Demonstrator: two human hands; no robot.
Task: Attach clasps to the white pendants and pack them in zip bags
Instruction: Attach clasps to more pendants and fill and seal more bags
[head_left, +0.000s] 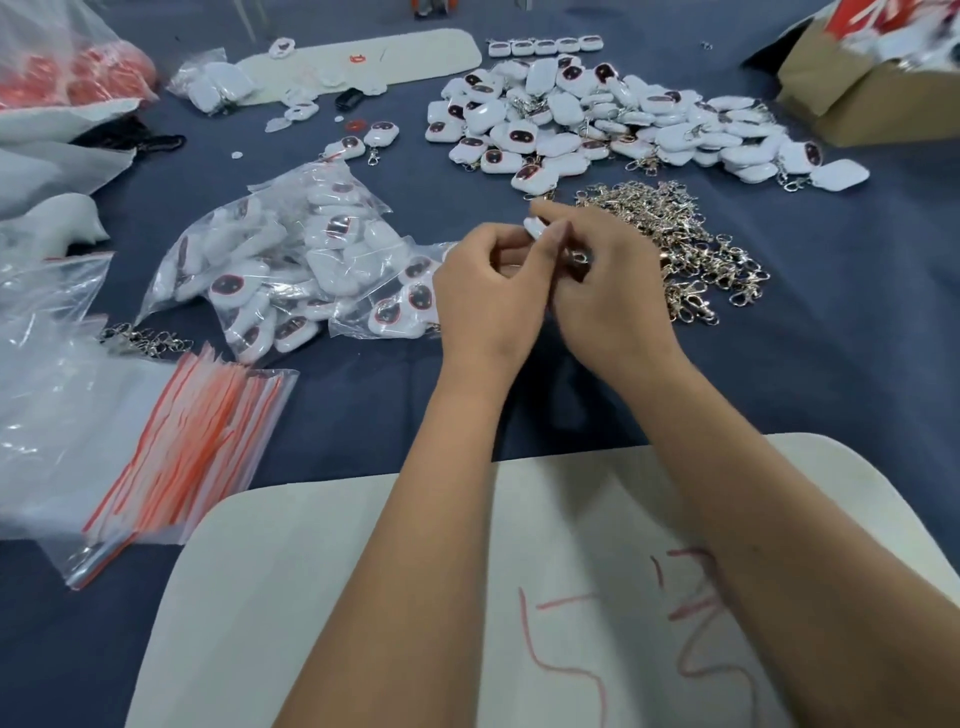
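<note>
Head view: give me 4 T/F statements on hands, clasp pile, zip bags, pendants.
1. Both hands, left hand and right hand, work together on one white pendant. True.
2. The loose clasp pile lies left of the hands. False: it lies to their right.
3. The empty zip bags have orange-red seal strips. True.
4. The pendant heap sits inside the cardboard box. False: it lies on the blue tabletop, beside the box.
</note>
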